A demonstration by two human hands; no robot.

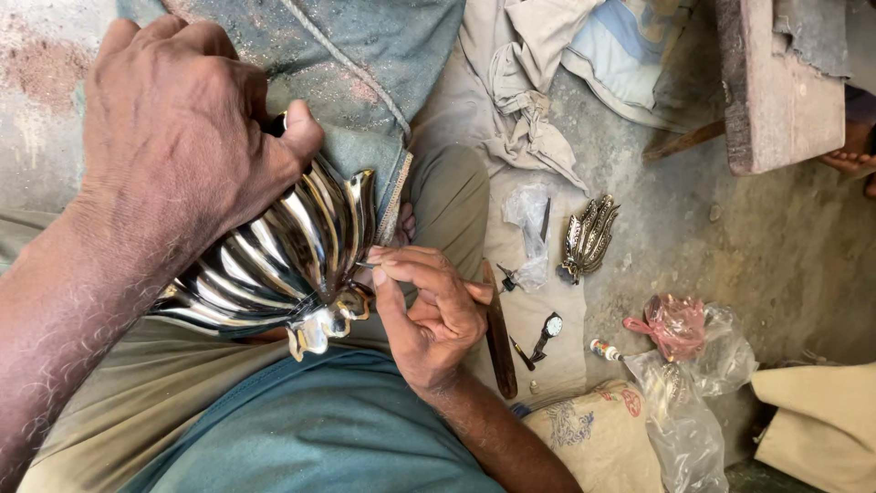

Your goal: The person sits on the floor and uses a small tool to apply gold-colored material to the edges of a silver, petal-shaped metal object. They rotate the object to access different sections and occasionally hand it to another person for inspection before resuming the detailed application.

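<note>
A polished, fluted, shell-shaped metal piece with silver and brass-coloured ribs (274,265) lies across the person's lap in the left centre of the frame. The left hand (178,119) comes in from the upper left and sits on top of the piece, fingers curled over its upper edge and the thumb pressed against the rim, so the hand is clamped on it and covers its upper part. The ribs fan out below and to the right of that hand, ending in a small cast foot near the lower middle.

The right hand (429,315) rises from the lower centre, just right of the piece. Its fingers are pinched together around a thin pointed metal tool (370,266), whose tip touches the right edge of the piece, beside the foot.

On the pale cloth (547,365) spread over the floor, right of centre, lie a dark wooden stick (498,338) just beside the right hand, a wristwatch with a white face (549,329), and a crumpled clear plastic bag (529,228). A smaller leaf-shaped ribbed metal piece (589,237) rests on the grey concrete floor (776,246). Further to the lower right are a pink plastic bag (675,324) and a larger clear plastic bag (684,420). A worn wooden block (776,91) fills the upper right.
</note>
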